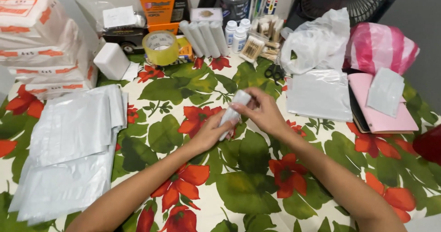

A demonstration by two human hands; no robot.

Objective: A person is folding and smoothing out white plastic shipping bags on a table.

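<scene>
Roll (233, 112), white and tilted, hung above the flowered table (248, 190); I saw my left hand (212, 133) wrapped round its lower end, right hand (262, 110) pinching the top.

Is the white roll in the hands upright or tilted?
Tilted: the white roll leans, top right, between left hand and right hand.

Bright, even indoor light from overhead; colours vivid, no dim spots. Soft short shadows under the forearms on the tabletop (248, 190). Mild glare on grey plastic bags (69, 154) at tabletop's left edge and on tape roll (161, 47). Wide-angle bend at far corners. Focus gen. sharp, slight softness w/ compression.
</scene>
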